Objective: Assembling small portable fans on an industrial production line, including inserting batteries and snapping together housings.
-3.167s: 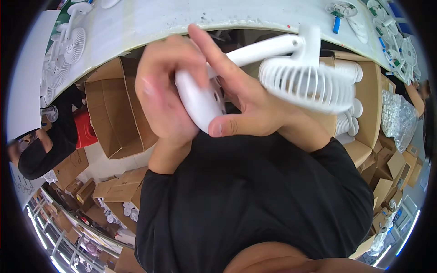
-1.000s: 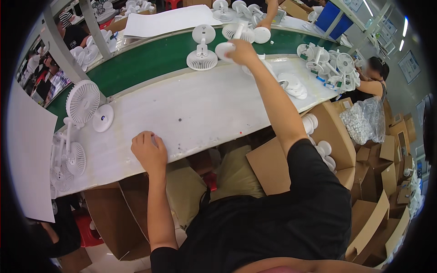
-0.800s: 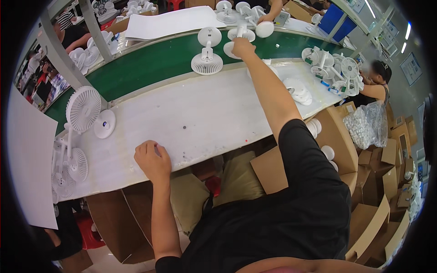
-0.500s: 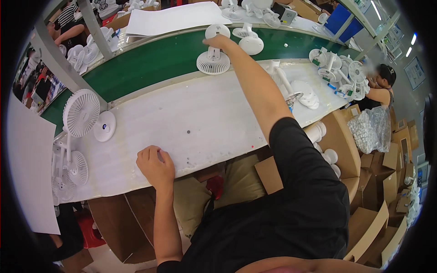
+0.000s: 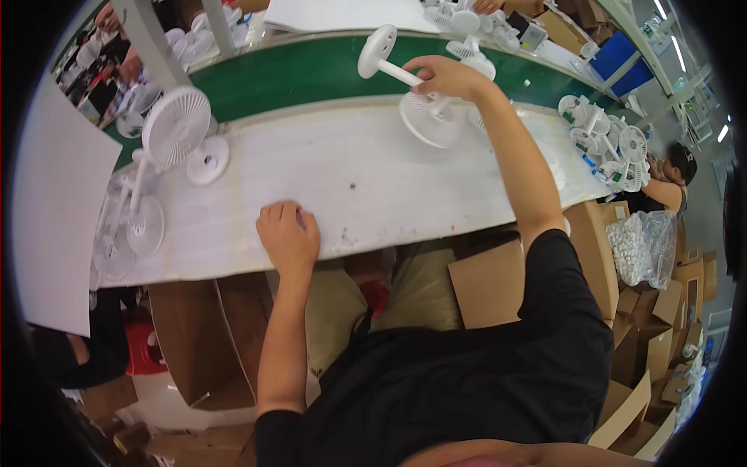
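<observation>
My right hand (image 5: 447, 80) is closed round the stem of a white desk fan (image 5: 399, 73). The fan is tilted in the air over the far side of the worktable (image 5: 311, 167), its round base up to the left and its caged head (image 5: 429, 121) lower, somewhat blurred. Near the table's front edge rests my left hand (image 5: 289, 237), its fingers curled together and nothing visible in them; its palm is hidden. To its left, another white fan (image 5: 177, 128) stands by a round base (image 5: 208, 160).
Behind the table runs a green conveyor belt (image 5: 288, 74) with more fans beyond my right hand. Several fan parts (image 5: 611, 144) crowd the right end, near another person (image 5: 675, 175). Cardboard boxes (image 5: 490, 284) stand below. A white panel (image 5: 58, 210) rises at left.
My right hand has lifted the fan off the green belt and drawn it back toward the table, tilting it. My left hand stays on the table, while the whole view has shifted.
</observation>
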